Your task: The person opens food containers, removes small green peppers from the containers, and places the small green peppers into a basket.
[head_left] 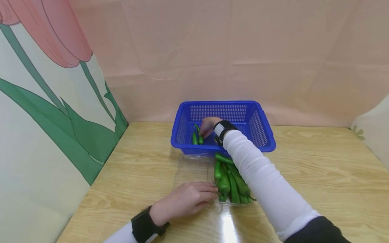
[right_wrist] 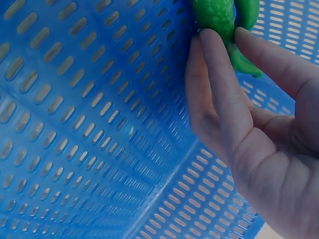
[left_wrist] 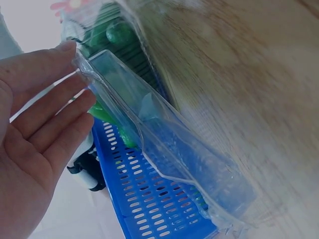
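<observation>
Inside the blue basket (head_left: pixel 223 114) at the back of the desk (head_left: pixel 319 175), a green pepper (right_wrist: pixel 219 17) is pinched by the right hand (head_left: pixel 208 125), while the clear tray (left_wrist: pixel 164 144) of peppers is steadied by the nearly flat left hand (head_left: pixel 185 200).

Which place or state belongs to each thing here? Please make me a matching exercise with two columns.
Things:
1. blue basket
2. clear plastic tray
3. right hand
4. left hand

Places or states:
a. lies open on the table, green peppers in one half
b. inside the basket, fingers on a pepper
c. at the tray's near edge, fingers straight
d. at the back of the table, near the wall

Pairs: 1-d, 2-a, 3-b, 4-c
</observation>
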A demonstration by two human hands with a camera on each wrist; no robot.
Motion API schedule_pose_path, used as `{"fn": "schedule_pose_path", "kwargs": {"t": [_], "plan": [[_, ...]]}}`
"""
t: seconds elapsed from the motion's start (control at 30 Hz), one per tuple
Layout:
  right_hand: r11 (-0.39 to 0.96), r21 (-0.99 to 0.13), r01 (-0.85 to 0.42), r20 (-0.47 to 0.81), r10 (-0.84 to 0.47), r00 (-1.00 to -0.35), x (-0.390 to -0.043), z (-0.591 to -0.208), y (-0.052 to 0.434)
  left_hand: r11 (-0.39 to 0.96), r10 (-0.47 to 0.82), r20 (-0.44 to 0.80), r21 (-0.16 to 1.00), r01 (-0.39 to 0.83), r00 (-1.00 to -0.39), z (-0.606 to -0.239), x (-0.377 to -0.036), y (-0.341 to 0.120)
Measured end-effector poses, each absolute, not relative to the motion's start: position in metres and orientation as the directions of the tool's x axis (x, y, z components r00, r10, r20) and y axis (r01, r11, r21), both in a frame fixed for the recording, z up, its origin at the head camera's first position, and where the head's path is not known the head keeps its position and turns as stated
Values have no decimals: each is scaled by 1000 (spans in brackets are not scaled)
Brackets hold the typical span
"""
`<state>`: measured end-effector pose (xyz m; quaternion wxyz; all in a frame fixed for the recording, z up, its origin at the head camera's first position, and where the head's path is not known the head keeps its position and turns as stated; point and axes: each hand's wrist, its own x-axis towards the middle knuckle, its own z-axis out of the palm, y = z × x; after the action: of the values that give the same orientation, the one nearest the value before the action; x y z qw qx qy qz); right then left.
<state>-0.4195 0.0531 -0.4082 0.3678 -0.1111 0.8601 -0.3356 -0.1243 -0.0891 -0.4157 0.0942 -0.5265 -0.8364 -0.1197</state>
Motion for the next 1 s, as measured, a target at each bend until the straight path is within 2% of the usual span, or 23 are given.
{"fn": "schedule_pose_path", "kwargs": {"t": [0.3,0.57,0.8,1.0], "plan": [[746,-654,130,-603,-409,-685,-413,-404,51,422,858,275,107,900,-435,-416,-124,-88],[713,-676,186,-637,-439,-634,-414,-400,48,406,862,288,102,908,-418,-415,-125,-89],[631,-711,310,-667,-467,-580,-409,-396,45,403,863,289,104,909,-415,-414,-125,-89],[610,-736,295,-655,-531,-537,-407,-391,47,413,860,271,125,902,-432,-413,-124,-89]]}}
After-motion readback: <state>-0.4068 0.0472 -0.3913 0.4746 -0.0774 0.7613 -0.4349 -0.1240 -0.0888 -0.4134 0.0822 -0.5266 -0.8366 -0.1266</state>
